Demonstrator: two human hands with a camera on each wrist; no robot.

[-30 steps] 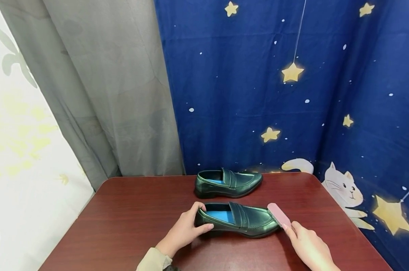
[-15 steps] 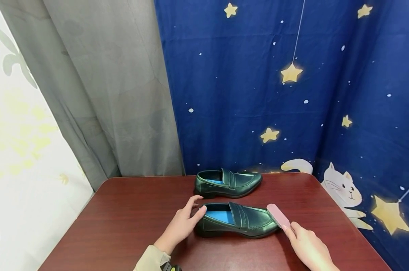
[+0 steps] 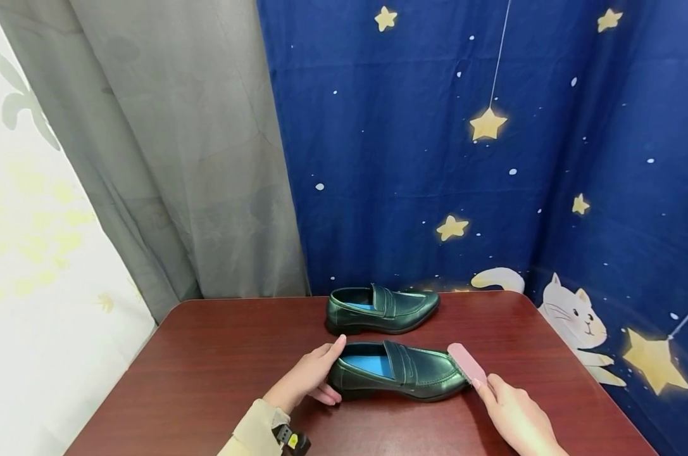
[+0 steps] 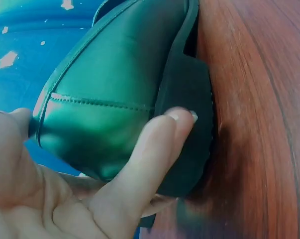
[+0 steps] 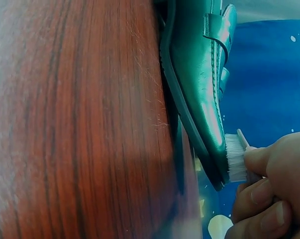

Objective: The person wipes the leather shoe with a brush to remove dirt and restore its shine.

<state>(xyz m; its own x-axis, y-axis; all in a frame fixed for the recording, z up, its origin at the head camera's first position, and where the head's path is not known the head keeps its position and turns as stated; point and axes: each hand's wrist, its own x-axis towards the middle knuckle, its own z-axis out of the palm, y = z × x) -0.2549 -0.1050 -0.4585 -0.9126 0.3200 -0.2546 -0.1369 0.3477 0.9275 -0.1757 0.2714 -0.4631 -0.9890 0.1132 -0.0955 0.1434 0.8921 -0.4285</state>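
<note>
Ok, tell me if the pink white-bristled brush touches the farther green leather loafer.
No, the right hand holds the brush against the nearer green leather loafer.

1 glossy dark green loafer (image 3: 403, 370) with a blue insole (image 3: 369, 365) stands sole-down on the bench (image 3: 207, 367), lower centre of the frame, toe rightward; 1 pink-backed brush (image 3: 467, 362) slants there, white bristles (image 5: 235, 158) touching the toe.
</note>
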